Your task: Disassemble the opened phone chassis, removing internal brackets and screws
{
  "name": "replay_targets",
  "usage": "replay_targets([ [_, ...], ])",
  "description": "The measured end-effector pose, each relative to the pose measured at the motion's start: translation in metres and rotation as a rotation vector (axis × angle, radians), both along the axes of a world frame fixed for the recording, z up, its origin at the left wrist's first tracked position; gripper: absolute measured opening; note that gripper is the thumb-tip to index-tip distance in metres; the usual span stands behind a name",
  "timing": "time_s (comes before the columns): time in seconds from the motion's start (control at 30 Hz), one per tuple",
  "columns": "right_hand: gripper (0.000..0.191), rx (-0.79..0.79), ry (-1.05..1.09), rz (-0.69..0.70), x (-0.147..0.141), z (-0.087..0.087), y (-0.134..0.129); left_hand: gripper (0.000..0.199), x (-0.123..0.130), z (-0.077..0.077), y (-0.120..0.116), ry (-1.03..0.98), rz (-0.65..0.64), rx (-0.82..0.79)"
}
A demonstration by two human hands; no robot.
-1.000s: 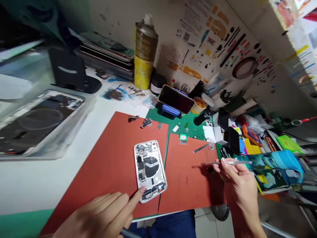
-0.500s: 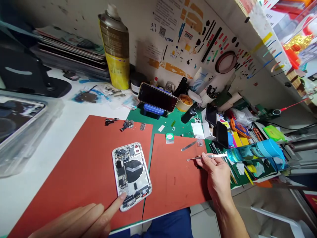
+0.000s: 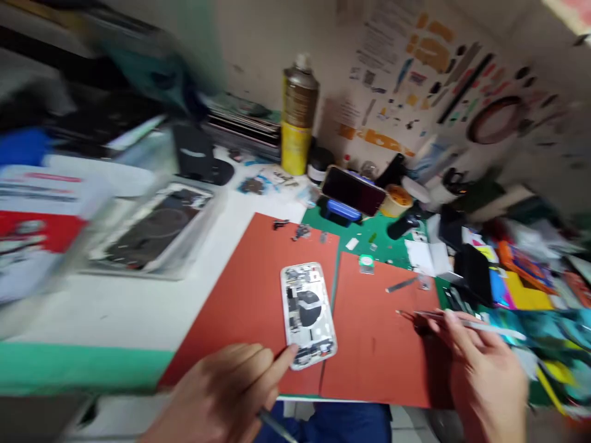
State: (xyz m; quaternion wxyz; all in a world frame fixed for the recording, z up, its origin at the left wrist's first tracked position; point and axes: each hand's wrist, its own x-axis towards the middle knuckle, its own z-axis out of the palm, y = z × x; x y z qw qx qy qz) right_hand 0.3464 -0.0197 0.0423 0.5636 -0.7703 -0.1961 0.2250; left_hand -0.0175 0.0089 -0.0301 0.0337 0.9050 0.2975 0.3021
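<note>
An opened phone housing (image 3: 308,307) with a white frame and exposed inner parts lies on the red mat. My left hand (image 3: 231,375) reaches in from below. Its index fingertip is at the housing's lower left corner, while the other fingers curl around a slim dark tool (image 3: 276,424) whose kind I cannot make out. Over the right part of the mat, my right hand (image 3: 480,363) pinches metal tweezers (image 3: 471,323), their tips pointing left above the mat. A thin metal strip (image 3: 401,285) lies just beyond them. Motion blurs both hands somewhat.
Small phone parts (image 3: 302,232) lie along the mat's top edge, near a little green-and-silver box (image 3: 367,264). Behind stand a phone on a blue stand (image 3: 341,209) and a yellow spray can (image 3: 295,147). A clear case (image 3: 157,231) sits left; tools and boxes crowd the right.
The view has swung left, bringing the clear case further in. My left index finger stays at the housing, and a slim tool now shows under that hand. My right hand still holds the tweezers.
</note>
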Motion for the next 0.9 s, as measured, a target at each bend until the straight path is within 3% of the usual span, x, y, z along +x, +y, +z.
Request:
replay_targets([
  [0.13,0.052,0.121,-0.050,0.149,-0.024,-0.014,-0.013,0.039,0.009,0.020,0.005,-0.046,-0.002,-0.010],
  [0.3,0.042,0.095,0.233,0.366,-0.077,-0.041,-0.017,0.029,0.010,0.021,0.004,-0.082,-0.014,-0.017],
  [0.43,0.034,0.090,0.311,0.416,-0.104,-0.050,-0.013,0.026,0.010,0.021,0.003,-0.093,-0.017,-0.018],
  [0.7,0.028,0.136,0.177,0.421,-0.120,-0.052,-0.015,0.026,0.010,0.021,0.004,-0.086,-0.013,-0.032],
  [0.9,0.030,0.128,0.092,0.432,-0.106,-0.045,-0.023,0.026,0.010,0.023,0.004,-0.091,-0.007,-0.029],
])
